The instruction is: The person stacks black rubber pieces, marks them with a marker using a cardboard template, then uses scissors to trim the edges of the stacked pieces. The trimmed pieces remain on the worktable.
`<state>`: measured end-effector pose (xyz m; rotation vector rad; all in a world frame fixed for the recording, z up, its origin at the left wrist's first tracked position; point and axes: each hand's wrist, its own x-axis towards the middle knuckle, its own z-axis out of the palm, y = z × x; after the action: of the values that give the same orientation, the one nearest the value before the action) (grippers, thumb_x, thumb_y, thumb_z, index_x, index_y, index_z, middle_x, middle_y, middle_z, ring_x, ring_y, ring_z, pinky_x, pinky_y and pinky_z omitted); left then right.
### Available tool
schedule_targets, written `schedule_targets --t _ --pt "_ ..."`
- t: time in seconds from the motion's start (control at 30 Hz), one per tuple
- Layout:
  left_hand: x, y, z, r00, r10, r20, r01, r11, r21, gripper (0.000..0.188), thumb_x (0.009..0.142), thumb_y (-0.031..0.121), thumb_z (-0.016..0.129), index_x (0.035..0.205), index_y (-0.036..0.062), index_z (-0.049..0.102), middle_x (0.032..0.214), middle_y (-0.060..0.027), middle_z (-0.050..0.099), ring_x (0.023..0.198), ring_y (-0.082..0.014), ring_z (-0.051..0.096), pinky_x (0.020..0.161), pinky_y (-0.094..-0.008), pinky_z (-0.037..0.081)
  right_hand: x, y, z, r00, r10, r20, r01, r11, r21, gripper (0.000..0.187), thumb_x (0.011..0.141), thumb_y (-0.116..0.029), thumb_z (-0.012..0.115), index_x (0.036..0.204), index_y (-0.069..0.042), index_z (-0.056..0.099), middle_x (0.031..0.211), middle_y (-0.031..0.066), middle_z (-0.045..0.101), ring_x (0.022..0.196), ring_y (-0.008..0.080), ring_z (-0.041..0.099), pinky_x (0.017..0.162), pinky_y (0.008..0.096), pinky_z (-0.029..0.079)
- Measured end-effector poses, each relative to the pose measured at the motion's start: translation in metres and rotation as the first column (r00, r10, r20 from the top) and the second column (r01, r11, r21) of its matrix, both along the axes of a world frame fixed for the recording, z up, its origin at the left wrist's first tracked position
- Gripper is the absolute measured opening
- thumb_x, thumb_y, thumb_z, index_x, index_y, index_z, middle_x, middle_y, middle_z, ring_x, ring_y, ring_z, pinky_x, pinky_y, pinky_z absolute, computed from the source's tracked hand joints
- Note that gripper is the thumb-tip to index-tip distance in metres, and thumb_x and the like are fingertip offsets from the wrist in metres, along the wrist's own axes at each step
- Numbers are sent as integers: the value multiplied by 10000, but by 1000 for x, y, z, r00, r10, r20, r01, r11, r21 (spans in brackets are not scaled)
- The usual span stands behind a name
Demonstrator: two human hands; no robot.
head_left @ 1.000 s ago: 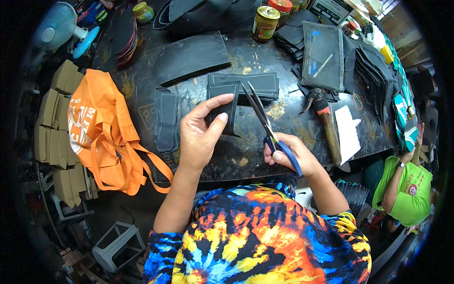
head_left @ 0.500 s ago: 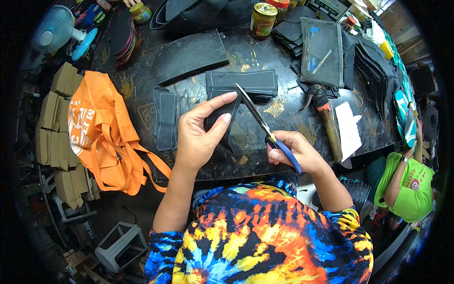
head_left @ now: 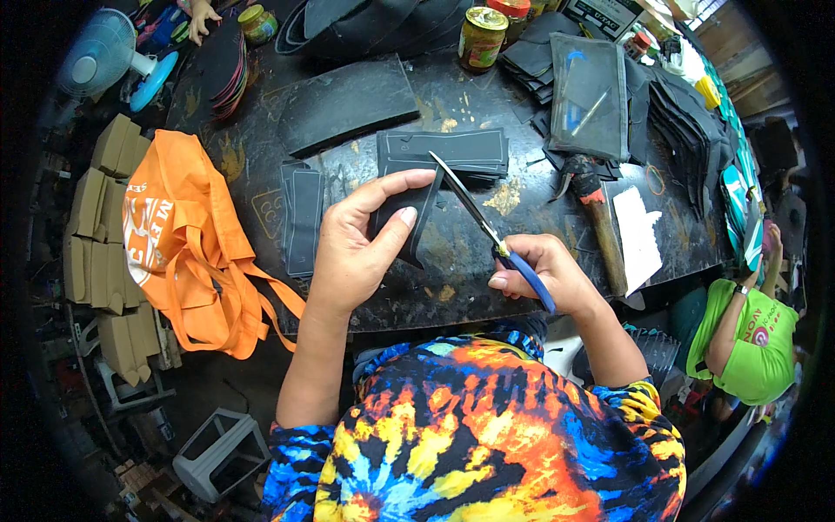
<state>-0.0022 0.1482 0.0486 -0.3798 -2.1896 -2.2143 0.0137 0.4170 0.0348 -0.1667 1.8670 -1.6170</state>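
Scissors (head_left: 477, 211) have shifted leftward since the earlier frames, their blades now crossing the upper right edge of the black piece (head_left: 422, 233), and a co-worker's hand (head_left: 201, 19) has appeared beyond the far left corner of the tabletop (head_left: 396, 300). That piece sits near the middle of the front edge, pinched between the thumb and index fingers of the left hand (head_left: 348, 244); the right hand (head_left: 550, 274) has its fingers wrapped round the scissor handles. The left index fingertip lies just beside the blades, so a slip of the scissors could nick it. A loose pinch might let the thin piece bend, sending a cut astray. Overreaching tips could catch the outlined stack (head_left: 474, 143) behind; the clearance cannot be told.
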Motion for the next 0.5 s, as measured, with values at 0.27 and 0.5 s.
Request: schedule_targets --t 0.27,0.5 --pt "-5 -8 22 932 -360 -39 341 909 -238 149 897 -11 606 1041 7 641 994 -80 656 956 -194 635 895 -327 492 -22 -16 11 980 -163 -111 129 956 -264 227 876 -189 820 930 -59 642 801 -39 620 740 38 565 671 225 467" --pt "-2 16 17 888 307 -344 -373 917 -145 363 980 41 611 1340 19 564 1129 -146 700 853 -174 697 775 -324 554 -43 -46 19 926 -368 -80 316 875 -366 270 838 -141 827 990 -37 629 829 29 675 711 94 663 644 236 525"
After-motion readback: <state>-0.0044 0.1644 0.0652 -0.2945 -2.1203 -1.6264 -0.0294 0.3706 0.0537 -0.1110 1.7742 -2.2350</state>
